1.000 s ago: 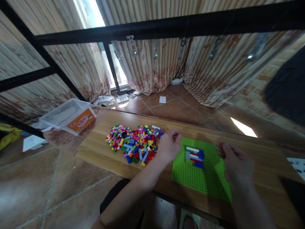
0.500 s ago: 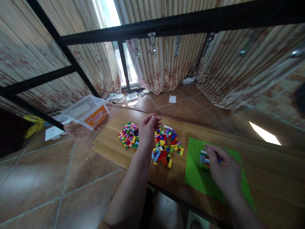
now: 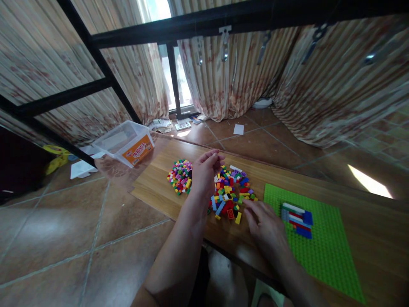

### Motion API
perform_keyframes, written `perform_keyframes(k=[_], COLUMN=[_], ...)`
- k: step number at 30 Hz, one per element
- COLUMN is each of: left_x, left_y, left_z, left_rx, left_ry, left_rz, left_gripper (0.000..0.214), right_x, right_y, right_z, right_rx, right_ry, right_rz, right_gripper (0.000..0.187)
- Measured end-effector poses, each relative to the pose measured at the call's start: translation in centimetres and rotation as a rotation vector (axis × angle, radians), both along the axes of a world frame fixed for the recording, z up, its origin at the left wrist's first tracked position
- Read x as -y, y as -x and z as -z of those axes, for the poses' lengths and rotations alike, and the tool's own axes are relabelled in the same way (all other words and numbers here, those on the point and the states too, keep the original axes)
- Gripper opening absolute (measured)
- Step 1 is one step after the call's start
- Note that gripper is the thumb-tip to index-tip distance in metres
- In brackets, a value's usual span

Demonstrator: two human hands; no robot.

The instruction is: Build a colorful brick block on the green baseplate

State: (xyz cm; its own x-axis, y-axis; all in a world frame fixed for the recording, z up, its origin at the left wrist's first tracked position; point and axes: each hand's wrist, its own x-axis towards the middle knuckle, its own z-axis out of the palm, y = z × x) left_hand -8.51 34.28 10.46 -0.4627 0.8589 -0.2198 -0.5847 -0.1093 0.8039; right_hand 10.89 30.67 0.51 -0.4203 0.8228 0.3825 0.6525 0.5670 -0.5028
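Note:
My left hand (image 3: 205, 171) hovers over the loose toy bricks with its fingers curled in and thumb pressed against them. Whatever it may hold is hidden. My right hand (image 3: 266, 224) is at the right edge of the brick pile (image 3: 227, 189), thumb and fingers apart, nothing visible between them. Beyond it lies a green baseplate (image 3: 332, 251). On its upper part sits a flat build of bricks (image 3: 297, 219) in white, grey, red and blue. A second heap of small bricks (image 3: 180, 175) lies left of my left wrist.
A clear plastic box (image 3: 123, 143) with an orange label stands at the table's far left end. Dark metal bars (image 3: 204, 32) with hanging clips cross above the wooden table (image 3: 153, 187). Striped curtains (image 3: 236, 85) hang behind, and papers (image 3: 182, 125) lie on the tiled floor.
My right hand has left the build on the baseplate and moved left to the brick pile, uncovering the build. My left hand stays over the bricks. The view has shifted slightly.

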Motion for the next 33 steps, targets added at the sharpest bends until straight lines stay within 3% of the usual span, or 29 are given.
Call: perform_keyframes(k=[5,11,16,20,25,30,33], left_x=[0.0,-0.1,-0.1,-0.1,0.0,0.9,1.5], left_y=[0.0,0.0,-0.3,-0.7,-2.9,-6.6,-8.4], left_z=[0.2,0.0,0.0,0.1,1.1,2.6,3.3], left_rx=[-0.007,-0.027,-0.036,-0.093,-0.383,-0.599,-0.583], left_ry=[0.022,0.031,0.043,0.048,0.057,0.015,0.001], left_rz=[0.034,0.049,0.075,0.127,0.333,0.742,0.785], left_gripper=[0.014,0.017,0.021,0.021,0.017,0.011,0.01], right_x=[-1.2,-1.7,-1.4,-0.9,-0.5,-0.3,0.1], right_y=[0.9,1.5,1.7,1.5,0.0,-2.5,-3.7], right_z=[0.4,0.1,-0.6,-1.3,-2.3,-2.8,-2.9], right_rx=[0.128,0.174,0.131,-0.027,-0.273,-0.458,-0.496], right_ry=[-0.105,-0.136,-0.114,-0.012,0.192,0.233,0.231], right_rz=[0.013,0.017,0.024,0.076,0.236,0.346,0.391], right_gripper=[0.032,0.024,0.016,0.017,0.021,0.026,0.026])
